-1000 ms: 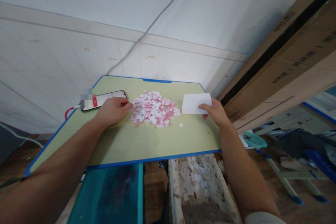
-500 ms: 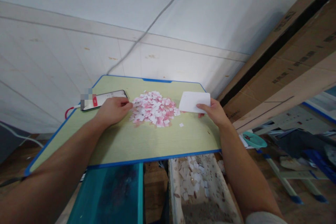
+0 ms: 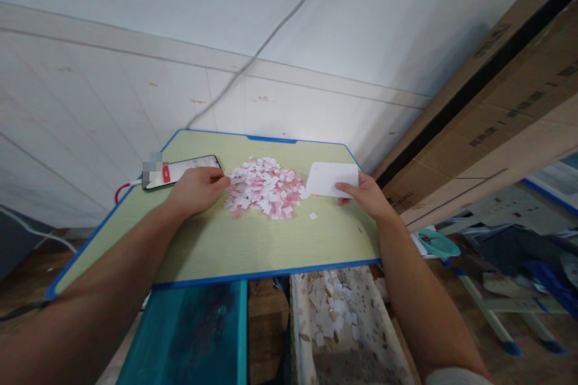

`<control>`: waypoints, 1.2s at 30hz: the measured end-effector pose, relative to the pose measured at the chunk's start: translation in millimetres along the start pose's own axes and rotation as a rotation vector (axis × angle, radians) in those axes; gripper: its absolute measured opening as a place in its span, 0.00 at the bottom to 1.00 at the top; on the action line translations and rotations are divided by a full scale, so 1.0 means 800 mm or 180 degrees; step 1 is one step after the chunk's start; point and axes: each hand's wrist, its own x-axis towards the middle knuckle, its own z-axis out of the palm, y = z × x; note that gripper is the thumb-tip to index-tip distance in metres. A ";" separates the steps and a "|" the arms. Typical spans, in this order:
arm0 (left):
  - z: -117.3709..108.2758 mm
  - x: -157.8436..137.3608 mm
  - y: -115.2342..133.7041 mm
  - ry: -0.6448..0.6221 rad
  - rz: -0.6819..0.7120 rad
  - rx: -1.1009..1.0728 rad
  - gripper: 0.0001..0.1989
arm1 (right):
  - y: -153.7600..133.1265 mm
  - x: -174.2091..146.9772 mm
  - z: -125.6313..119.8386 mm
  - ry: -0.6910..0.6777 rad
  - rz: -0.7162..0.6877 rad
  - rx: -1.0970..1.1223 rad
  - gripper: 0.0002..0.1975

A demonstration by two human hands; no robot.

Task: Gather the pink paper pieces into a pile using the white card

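Note:
A heap of small white and pink paper pieces (image 3: 267,187) lies on the pale green table (image 3: 253,246). At the heap's left edge, the fingers of my left hand (image 3: 204,187) are pinched together; whether a piece is between them is too small to tell. My right hand (image 3: 363,194) holds a white card (image 3: 332,179) by its right end, thumb on top and fingers beneath. The card's left edge is close to the heap's right side. One loose paper piece (image 3: 313,216) lies apart, in front of the card. Behind my left hand rests a smartphone (image 3: 187,169) with a cable plugged in.
Below the table's front edge stand a teal bin (image 3: 198,337) and, to its right, a cloth-lined container (image 3: 304,337) holding many paper bits. Tall cardboard boxes (image 3: 487,114) lean at the right. A turquoise basin (image 3: 440,243) sits beyond my right arm.
My right hand and the card have shifted slightly left and down towards the heap's right side. My left hand stays pinched at the heap's left edge. The view has moved slightly.

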 end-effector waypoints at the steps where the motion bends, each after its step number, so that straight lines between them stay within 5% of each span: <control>1: 0.000 0.000 0.000 -0.0009 -0.0018 0.0001 0.19 | -0.001 -0.001 0.000 0.0027 0.0030 0.0003 0.20; 15: 0.002 0.000 -0.003 0.0051 0.0037 -0.0056 0.19 | -0.010 -0.005 0.000 0.0275 0.0142 0.0049 0.14; 36: 0.005 0.001 -0.006 0.0080 0.0116 -0.0033 0.19 | 0.002 -0.006 -0.016 -0.0070 0.0208 0.0119 0.15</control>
